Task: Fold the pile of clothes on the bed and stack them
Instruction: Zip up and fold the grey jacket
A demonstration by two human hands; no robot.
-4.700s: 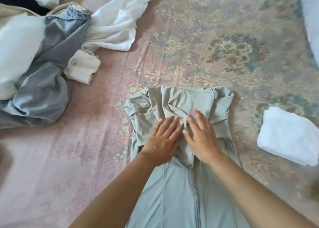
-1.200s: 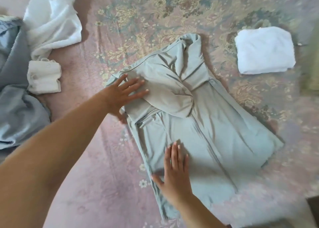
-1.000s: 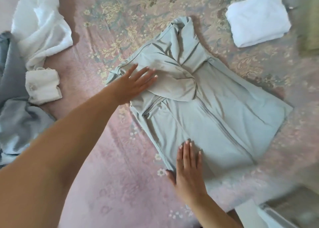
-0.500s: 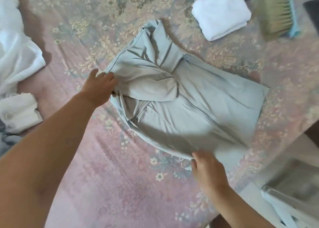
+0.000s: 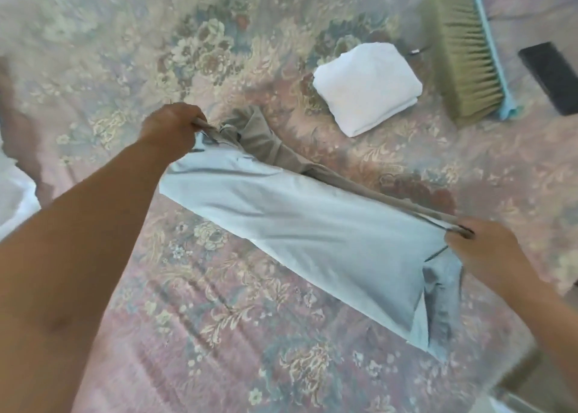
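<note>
Over the bed: I hold one garment stretched between my two hands, seen from above.
Left hand: my fingers are curled tight around the upper, bunched end of the pale grey-blue garment.
Right hand: my fingers pinch the garment's opposite edge, at its lower right corner.
Garment: raised off the floral bedspread along the edge I grip; its smooth panel slopes down towards me, and its lower right corner hangs in a loose flap. A darker fold runs along the far edge between my hands.
Folded white cloth: lies flat on the bedspread beyond the garment, well apart from both hands.
Brush: a long-bristled head with a light blue back, just to the right of the folded white cloth.
Black object: a dark rectangle at the right edge, beside the brush; I cannot tell what it is.
White fabric: a blurred patch at the left edge, partly behind my left forearm.
</note>
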